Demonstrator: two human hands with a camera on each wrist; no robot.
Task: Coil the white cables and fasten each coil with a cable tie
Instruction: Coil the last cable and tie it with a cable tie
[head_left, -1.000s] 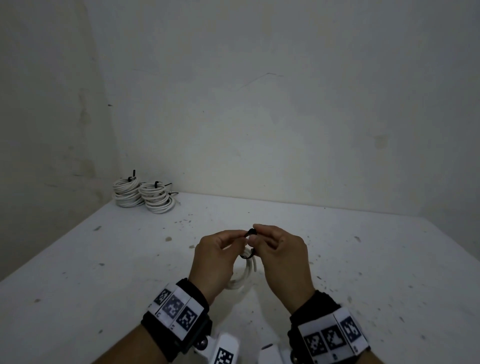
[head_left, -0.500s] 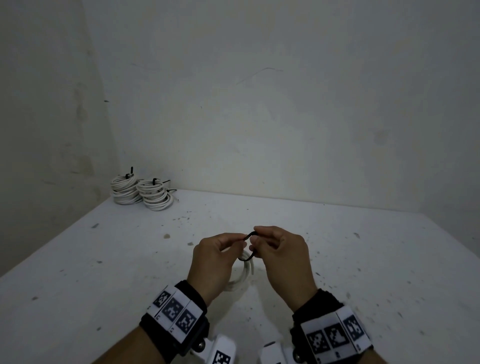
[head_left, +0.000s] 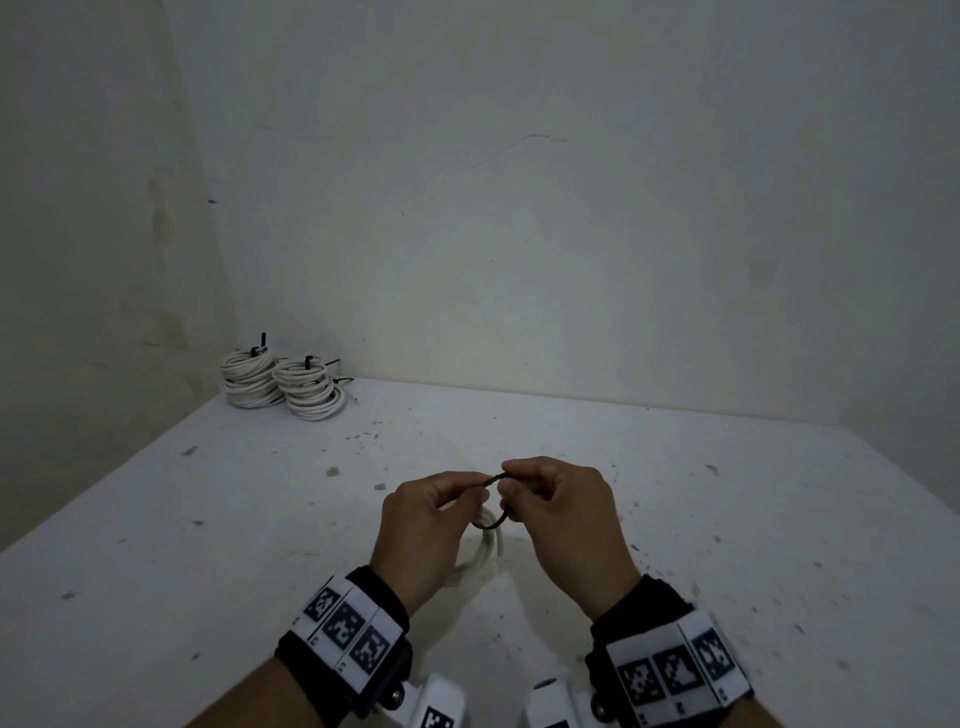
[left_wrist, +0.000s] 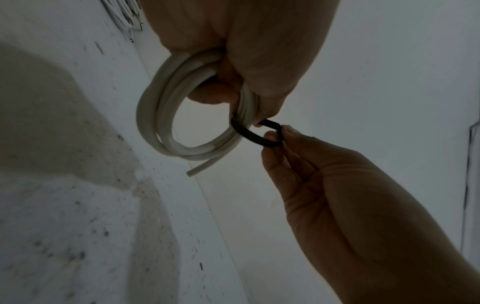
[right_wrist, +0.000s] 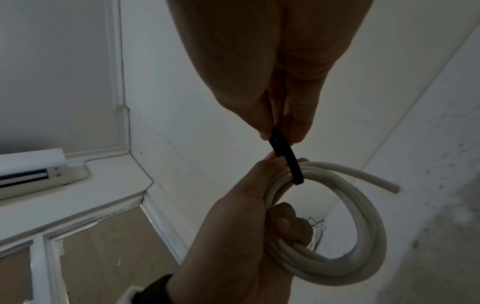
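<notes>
My left hand is gripping the white coil while my right hand is pinching the black tie (looped around it).

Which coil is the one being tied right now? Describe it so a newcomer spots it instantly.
Start at the white table; both hands meet above its near middle. The left hand grips a white coil while the right hand pinches a black cable tie looped around it. Unlike the stacked coils in the far-left corner, it is held off the table.

Bare room: scuffed white table; blank walls; wall air-conditioner
</notes>
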